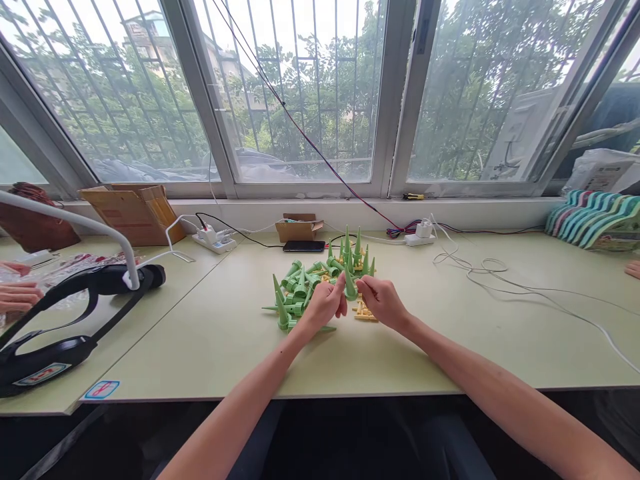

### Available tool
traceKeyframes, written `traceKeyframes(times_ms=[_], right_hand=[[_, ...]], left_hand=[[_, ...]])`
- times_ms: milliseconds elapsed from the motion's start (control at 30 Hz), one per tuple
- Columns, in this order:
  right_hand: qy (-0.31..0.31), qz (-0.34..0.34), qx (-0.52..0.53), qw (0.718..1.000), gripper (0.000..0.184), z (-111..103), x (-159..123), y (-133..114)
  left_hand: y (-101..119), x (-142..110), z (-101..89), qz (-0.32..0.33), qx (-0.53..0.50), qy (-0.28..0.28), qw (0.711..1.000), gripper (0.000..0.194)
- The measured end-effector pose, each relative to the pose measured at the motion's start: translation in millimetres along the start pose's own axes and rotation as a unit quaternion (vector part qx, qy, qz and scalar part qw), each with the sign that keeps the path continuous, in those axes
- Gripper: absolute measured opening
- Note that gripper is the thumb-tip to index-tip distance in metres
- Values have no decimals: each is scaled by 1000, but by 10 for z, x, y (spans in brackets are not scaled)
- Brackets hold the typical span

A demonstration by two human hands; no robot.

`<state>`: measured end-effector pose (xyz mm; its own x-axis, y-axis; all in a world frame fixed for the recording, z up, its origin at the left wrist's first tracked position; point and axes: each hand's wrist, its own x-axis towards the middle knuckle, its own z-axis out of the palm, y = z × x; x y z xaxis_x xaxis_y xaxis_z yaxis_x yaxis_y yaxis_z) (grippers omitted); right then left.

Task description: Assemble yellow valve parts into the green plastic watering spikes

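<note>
My left hand [325,303] and my right hand [381,300] meet above the pale green table [450,340], both closed around one green cone-shaped plastic spike [349,283] held upright between them. Behind and to the left lies a heap of several more green spikes [295,290]; a few stand upright at the back [353,253]. Small yellow plastic parts [364,312] lie under my right hand.
A black phone [303,246] and small cardboard box [299,228] sit behind the heap. Power strips [215,241], white cables [500,280], a larger box [134,212], a black lamp [75,313] are around. Another person's hands show at left [17,293] and right [633,269].
</note>
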<state>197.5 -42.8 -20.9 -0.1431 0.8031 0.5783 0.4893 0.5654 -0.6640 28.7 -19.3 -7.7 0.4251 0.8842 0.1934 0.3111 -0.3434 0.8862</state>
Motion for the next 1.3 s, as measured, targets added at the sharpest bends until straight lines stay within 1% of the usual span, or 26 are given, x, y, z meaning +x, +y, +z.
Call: traceKeyframes(times_ms=[267, 600, 833, 1100, 1300], right_hand=[[-14, 5, 7, 1000, 41, -5, -2, 7], [-26, 22, 17, 999, 40, -1, -15, 90], [-33, 26, 6, 999, 40, -32, -17, 91], [-34, 31, 15, 999, 41, -23, -23, 120], [-40, 32, 24, 998, 38, -29, -28, 113]], left_hand=[[-11, -5, -10, -15, 4, -6, 1000, 83], [101, -43, -16, -18, 4, -20, 1000, 82], [88, -30, -5, -13, -17, -12, 1000, 77], [117, -39, -6, -14, -6, -14, 1000, 74], [66, -24, 4, -6, -8, -6, 1000, 71]])
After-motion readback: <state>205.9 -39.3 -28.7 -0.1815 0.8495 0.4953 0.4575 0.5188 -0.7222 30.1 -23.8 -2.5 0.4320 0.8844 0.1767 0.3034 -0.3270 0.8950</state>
